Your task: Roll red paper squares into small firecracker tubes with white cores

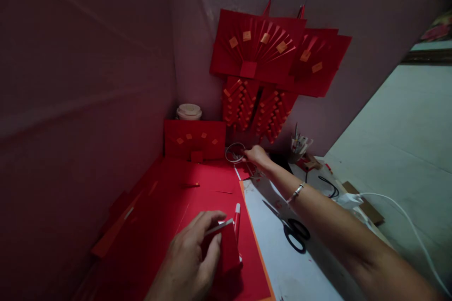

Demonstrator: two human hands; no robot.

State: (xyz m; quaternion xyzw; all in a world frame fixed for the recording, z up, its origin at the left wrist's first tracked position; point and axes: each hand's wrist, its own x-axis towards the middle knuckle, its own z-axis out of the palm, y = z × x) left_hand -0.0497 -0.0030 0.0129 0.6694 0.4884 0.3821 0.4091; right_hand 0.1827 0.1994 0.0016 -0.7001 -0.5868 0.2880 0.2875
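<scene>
My left hand (192, 249) is in the lower middle, its thumb and fingers closed on a folded red card (228, 249) with a pale strip along its top edge. Just beyond the card, a red-and-white glue-stick-like tube (237, 214) lies on a large red sheet (169, 225). At the back, my right hand (257, 156) reaches out with its fingers bent together at the right edge of a whitish ring-shaped coil (235, 152). Whatever those fingertips grip is too small to make out. Black-handled scissors (294, 235) lie beneath my right forearm.
A red card with orange squares (195, 138) leans before a white lidded tub (189, 112). Red fan-pleated cards (257, 49) and firecracker-shaped paper pieces (242, 103) hang on the wall. On the right stand a pen holder (299, 146) and a white cable (399, 204).
</scene>
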